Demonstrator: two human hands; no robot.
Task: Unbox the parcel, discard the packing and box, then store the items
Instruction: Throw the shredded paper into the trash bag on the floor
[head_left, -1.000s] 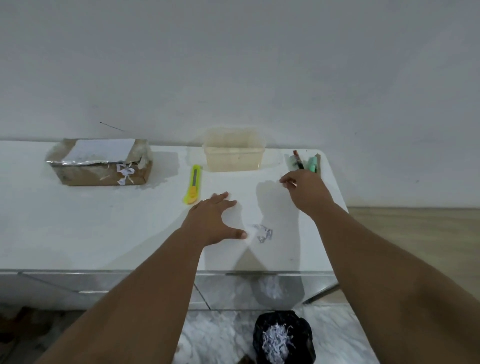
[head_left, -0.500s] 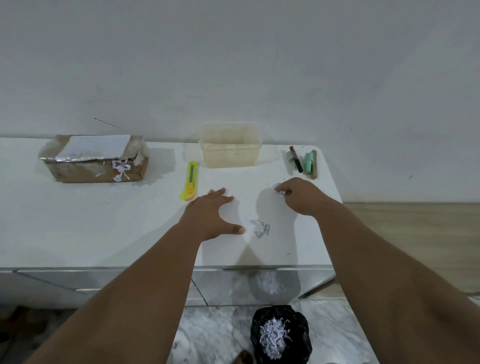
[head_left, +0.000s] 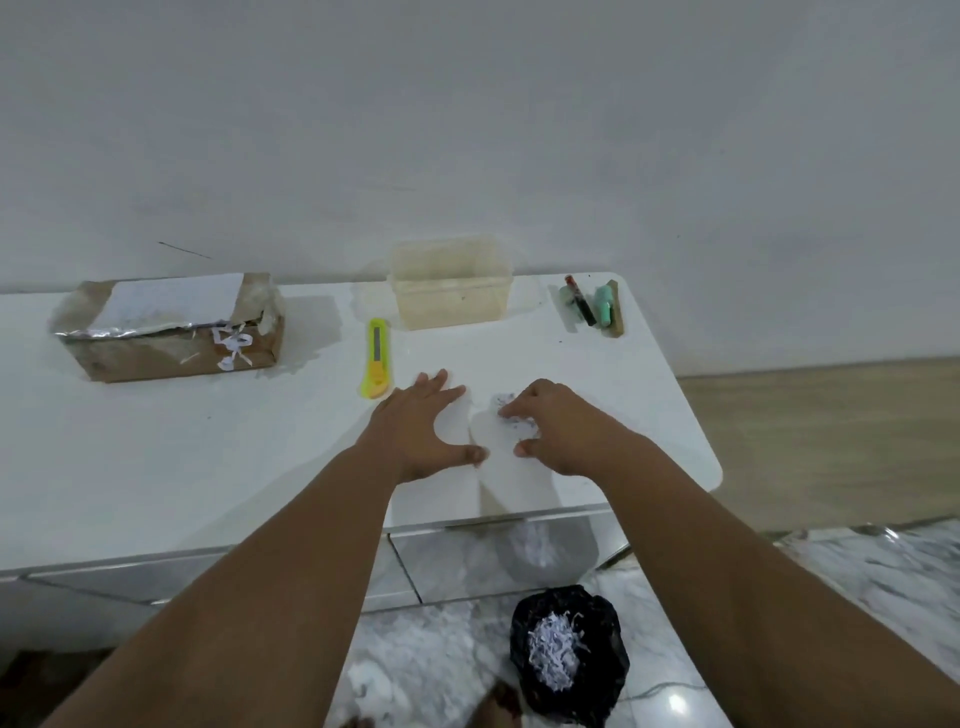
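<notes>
Both hands down on the white tabletop (head_left: 156, 457), raking shredded paper (head_left: 511, 415).

The scraps are half hidden under the right hand (head_left: 558, 431), fingers curled over them, grip unclear. Plain wall, marble floor, black bin bag (head_left: 571, 654) of shreds below. Left hand (head_left: 421, 426) lies flat, spread, holding nothing. The opened box (head_left: 171, 332) sits far left.

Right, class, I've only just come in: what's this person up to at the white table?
A person is tidying up after unboxing. The right hand gathers stray paper shreds on the white table, while the left hand lies flat beside it. A black bin bag on the floor already holds shredded paper. The cardboard box, with shreds clinging, sits at the far left. A yellow cutter, an empty clear tub and some pens wait on the table.
</notes>
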